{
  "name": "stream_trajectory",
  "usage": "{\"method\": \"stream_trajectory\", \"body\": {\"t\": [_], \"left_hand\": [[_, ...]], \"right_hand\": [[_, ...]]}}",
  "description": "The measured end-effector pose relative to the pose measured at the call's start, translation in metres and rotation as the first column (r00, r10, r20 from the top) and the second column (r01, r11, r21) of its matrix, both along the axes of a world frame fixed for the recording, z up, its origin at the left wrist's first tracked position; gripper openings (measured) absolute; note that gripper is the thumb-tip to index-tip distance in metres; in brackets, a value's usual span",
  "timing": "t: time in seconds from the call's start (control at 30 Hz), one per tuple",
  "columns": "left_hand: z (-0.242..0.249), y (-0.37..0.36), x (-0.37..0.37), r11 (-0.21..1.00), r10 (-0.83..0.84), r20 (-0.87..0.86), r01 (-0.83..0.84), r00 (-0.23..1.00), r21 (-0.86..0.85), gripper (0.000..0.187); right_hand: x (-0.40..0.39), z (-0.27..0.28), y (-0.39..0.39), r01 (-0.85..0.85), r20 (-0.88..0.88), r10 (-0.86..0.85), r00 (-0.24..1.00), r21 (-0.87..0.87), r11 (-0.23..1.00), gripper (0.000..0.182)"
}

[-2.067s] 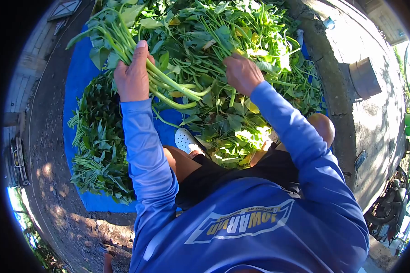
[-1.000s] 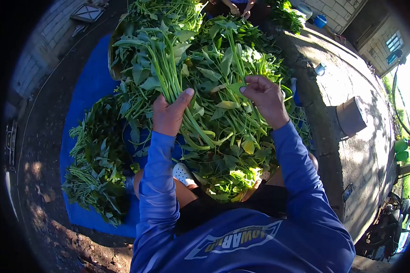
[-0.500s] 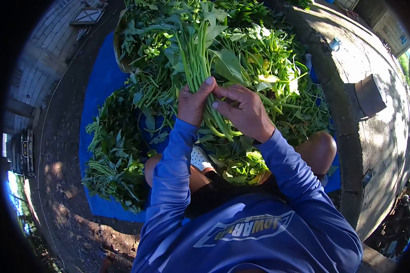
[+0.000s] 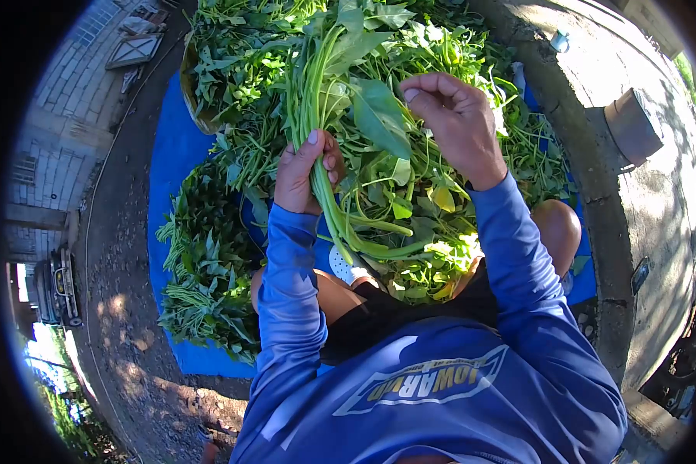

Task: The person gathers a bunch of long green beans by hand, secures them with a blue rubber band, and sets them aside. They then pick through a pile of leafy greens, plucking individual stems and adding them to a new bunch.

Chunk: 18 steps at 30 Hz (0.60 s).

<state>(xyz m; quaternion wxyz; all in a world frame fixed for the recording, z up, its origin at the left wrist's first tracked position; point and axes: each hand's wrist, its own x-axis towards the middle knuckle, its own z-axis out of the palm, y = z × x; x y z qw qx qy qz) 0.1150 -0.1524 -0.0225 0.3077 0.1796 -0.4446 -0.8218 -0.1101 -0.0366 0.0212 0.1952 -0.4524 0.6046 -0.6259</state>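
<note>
A bunch of long green leafy stems (image 4: pixel 314 100) stands in my left hand (image 4: pixel 308 172), its leaves pointing away from me and its lower stem ends hanging toward my lap. My right hand (image 4: pixel 462 127) is raised to the right of the bunch, apart from it, with thumb and forefinger pinched; whatever may be between them is too small to make out. Beneath both hands spreads a large heap of loose leafy greens (image 4: pixel 441 174). Bundled greens (image 4: pixel 209 271) lie at the left on the blue tarp (image 4: pixel 162 155).
A concrete ledge (image 4: pixel 611 216) runs along the right, with a dark round container (image 4: pixel 632 127) and a small blue cup (image 4: pixel 560 41) on it. Far left, a vehicle (image 4: pixel 56 286) stands near a block wall (image 4: pixel 69 100). My shoe (image 4: pixel 346 267) is below the heap.
My right hand has left the stems and moved up and to the right. My left hand, still around the bunch, has shifted slightly left and down.
</note>
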Motion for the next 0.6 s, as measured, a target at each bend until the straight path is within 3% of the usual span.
{"method": "stream_trajectory", "body": {"t": [0.13,0.2,0.27,0.33,0.37,0.4,0.47,0.6], "left_hand": [[-0.006,0.0,0.001,0.998,-0.065,-0.09,0.067,0.994,0.013,0.031],[-0.003,-0.002,0.002,0.999,-0.053,-0.077,0.053,0.996,0.002,0.031],[-0.003,-0.004,0.001,1.0,-0.014,-0.057,0.014,0.998,0.008,0.031],[-0.003,-0.008,0.0,1.0,0.017,-0.033,-0.017,0.999,0.006,0.031],[-0.007,-0.014,0.001,1.0,0.014,-0.043,-0.013,0.999,0.014,0.03],[-0.007,-0.017,0.0,0.998,0.069,-0.008,-0.069,0.998,0.005,0.031],[-0.008,-0.02,-0.002,0.985,0.172,0.065,-0.172,0.983,-0.012,0.031],[-0.013,-0.022,-0.013,0.926,0.373,0.102,-0.361,0.922,-0.113,0.026]], "right_hand": [[-0.003,-0.009,0.01,-0.01,0.029,0.01,1.0,0.02,1.0,0.019],[0.0,-0.013,0.025,-0.173,0.219,0.171,0.961,-0.014,0.985,0.019],[0.015,-0.004,0.048,-0.214,0.225,0.198,0.954,0.05,0.976,0.019],[0.037,0.005,0.072,-0.254,-0.089,0.269,0.959,0.154,0.955,0.018],[0.046,-0.007,0.078,-0.356,-0.279,0.362,0.889,0.074,0.932,0.013],[0.06,-0.013,0.087,-0.344,-0.439,0.353,0.826,0.103,0.933,0.019],[0.079,-0.03,0.093,-0.272,-0.588,0.342,0.733,0.206,0.94,0.028],[0.07,-0.059,0.087,-0.179,-0.613,0.233,0.755,0.149,0.973,0.032]]}}
